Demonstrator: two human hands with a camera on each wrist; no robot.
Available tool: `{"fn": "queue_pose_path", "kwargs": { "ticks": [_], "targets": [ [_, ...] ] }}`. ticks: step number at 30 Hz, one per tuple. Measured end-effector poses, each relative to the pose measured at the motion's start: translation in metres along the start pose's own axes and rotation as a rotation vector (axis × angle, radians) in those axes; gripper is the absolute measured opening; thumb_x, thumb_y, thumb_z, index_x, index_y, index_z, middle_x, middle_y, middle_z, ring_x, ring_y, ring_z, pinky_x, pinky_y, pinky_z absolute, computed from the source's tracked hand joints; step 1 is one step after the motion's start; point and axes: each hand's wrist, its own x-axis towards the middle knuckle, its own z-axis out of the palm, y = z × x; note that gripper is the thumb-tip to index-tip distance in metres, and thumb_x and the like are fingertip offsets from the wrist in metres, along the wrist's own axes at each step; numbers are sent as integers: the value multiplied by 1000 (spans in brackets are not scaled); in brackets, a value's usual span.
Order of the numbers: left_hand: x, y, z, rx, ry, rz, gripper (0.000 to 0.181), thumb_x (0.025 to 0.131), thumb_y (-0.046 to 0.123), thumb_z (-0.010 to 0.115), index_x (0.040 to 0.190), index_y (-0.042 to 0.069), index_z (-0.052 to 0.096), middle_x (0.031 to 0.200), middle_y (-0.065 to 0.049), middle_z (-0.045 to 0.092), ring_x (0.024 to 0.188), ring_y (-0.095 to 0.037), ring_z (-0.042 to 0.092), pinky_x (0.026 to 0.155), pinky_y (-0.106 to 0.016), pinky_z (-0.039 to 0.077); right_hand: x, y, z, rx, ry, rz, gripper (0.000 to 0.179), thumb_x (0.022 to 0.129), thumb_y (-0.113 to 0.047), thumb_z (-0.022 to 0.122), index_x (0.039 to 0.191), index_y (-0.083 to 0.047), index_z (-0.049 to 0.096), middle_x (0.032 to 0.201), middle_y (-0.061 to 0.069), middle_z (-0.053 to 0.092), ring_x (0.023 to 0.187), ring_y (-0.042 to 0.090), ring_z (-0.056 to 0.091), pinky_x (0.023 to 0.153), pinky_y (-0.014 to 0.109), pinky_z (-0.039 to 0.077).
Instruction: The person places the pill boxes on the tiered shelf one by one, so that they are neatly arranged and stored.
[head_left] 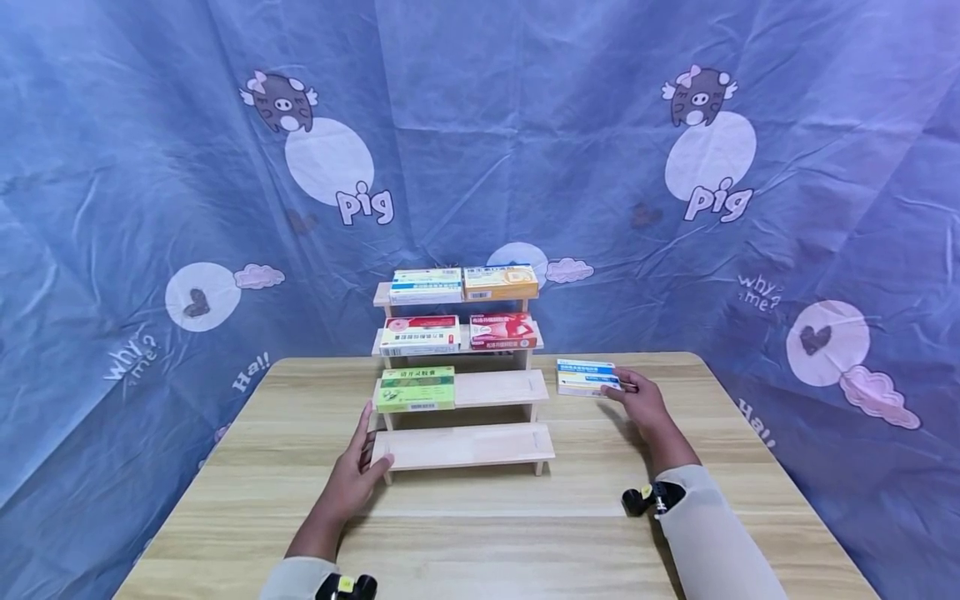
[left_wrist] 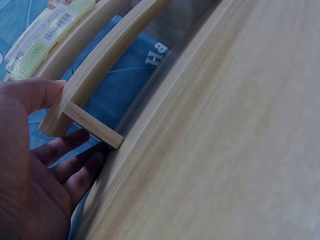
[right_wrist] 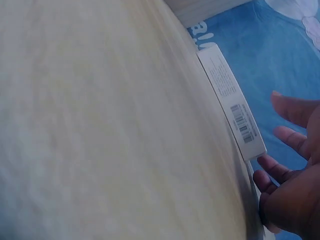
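Note:
A stepped wooden rack [head_left: 480, 445] stands on the table. The left hand [head_left: 354, 471] grips the left end of its lowest step; in the left wrist view the thumb lies at the top edge of the step [left_wrist: 82, 82], with the other fingers below. Right of the rack, a white and blue medicine box [head_left: 585, 377] lies flat on the table. At its right end is the right hand [head_left: 637, 400], which overlaps the corner in the head view. The right wrist view shows the thumb and fingers spread around the near end of the box [right_wrist: 232, 102], thumb raised above it.
A green medicine box [head_left: 416, 389] sits on the second step from the bottom. Above it are a white and red box [head_left: 420, 335] and a red box [head_left: 502, 331]. On top are a blue and white box [head_left: 426, 285] and an orange one [head_left: 501, 282]. A blue curtain [head_left: 480, 167] hangs behind.

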Motion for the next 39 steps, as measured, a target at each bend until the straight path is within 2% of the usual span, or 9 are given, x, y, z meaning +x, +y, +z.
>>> {"fn": "queue_pose_path", "kwargs": {
  "ticks": [4,9,15,21,26,29,33,39],
  "targets": [
    [2,0,1,-3,1,-8,97,108,17,69,178,34,4,167,-28,48,153,-45,52,120,-45,47,0,1,-4,27,-2,18,65,110,-18,66,167,-1,40,175,28,34,165,47,29,134,58,27],
    [3,0,1,-8,-1,-11,98,107,17,69,178,33,4,167,-29,47,154,-46,50,123,-54,43,2,1,-8,37,-22,41,67,110,-18,66,169,-2,38,177,27,31,167,45,26,135,57,25],
    [1,1,1,10,0,5,96,108,19,69,178,29,4,166,-32,47,153,-49,50,121,-56,45,7,5,-16,-10,-92,33,70,109,-18,68,170,-4,36,172,30,37,161,47,34,133,59,27],
    [0,4,-3,13,-17,-4,96,109,22,69,178,32,3,171,-31,39,159,-47,42,125,-61,39,13,5,-24,-48,-166,37,79,108,-19,71,174,-11,28,176,30,27,165,48,24,131,68,25],
    [-1,5,-4,-4,-19,-10,97,108,20,70,178,31,4,169,-31,43,156,-47,46,124,-58,40,16,4,-28,-85,-217,46,86,106,-21,74,176,-15,24,178,31,22,167,50,18,132,72,18],
    [-1,4,-3,-6,-21,-9,96,109,20,69,178,31,4,169,-31,44,156,-47,48,124,-58,40,18,4,-31,-127,-224,40,89,104,-22,76,175,-16,24,175,34,26,165,54,21,131,71,20],
    [-2,3,-2,2,-21,-10,95,109,21,69,178,32,3,169,-31,43,156,-47,47,124,-58,41,24,7,-35,-219,-237,-22,86,104,-17,76,174,-12,27,175,35,26,160,58,30,130,70,25],
    [-1,3,-1,3,-19,-9,96,109,22,69,178,30,3,171,-31,40,158,-48,43,124,-60,40,31,9,-41,-334,-271,-132,83,102,-8,76,171,-3,30,179,33,10,156,61,34,128,70,30]
  ]
}}
